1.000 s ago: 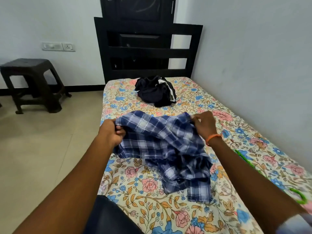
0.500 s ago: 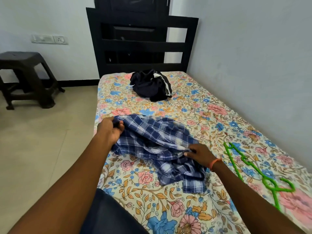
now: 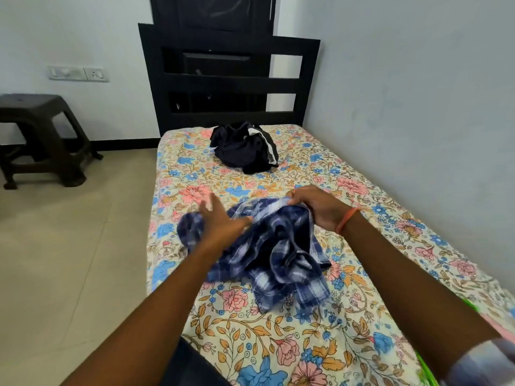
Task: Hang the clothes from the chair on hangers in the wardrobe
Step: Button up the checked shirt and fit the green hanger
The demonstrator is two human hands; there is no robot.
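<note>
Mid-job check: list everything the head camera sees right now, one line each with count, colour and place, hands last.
plaid shirt: 1, blue and white, bunched on the bed's near half
dark clothes: 1 heap, black with white stripes, far end of the bed
bed: 1, floral sheet, along the right wall
headboard: 1, black, at the bed's far end
hangers: count unclear, green, slivers at the bed's lower right edge
stool: 1, dark brown, on the floor at left
switch plate: 1, white, on the left wall
left hand: 1, fingers spread, resting on the shirt
right hand: 1, orange wristband, pinching the shirt's upper edge
</note>
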